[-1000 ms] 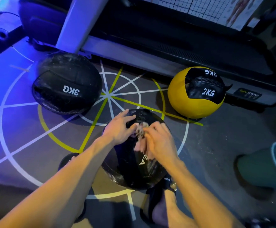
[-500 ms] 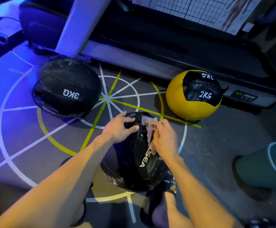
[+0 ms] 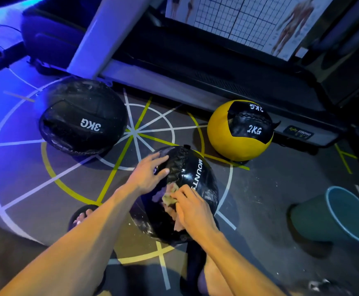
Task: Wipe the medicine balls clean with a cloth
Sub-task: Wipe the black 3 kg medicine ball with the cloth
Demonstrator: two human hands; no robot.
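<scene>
Cloth (image 3: 170,196) under right hand (image 3: 192,212)

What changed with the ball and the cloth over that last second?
The right hand dragged the cloth from the top of the black medicine ball down its near side, and the ball turned so more of its white lettering shows. The left hand stayed spread on the ball's top, steadying it. The 3KG ball, the yellow 2KG ball and the bucket did not move.
</scene>
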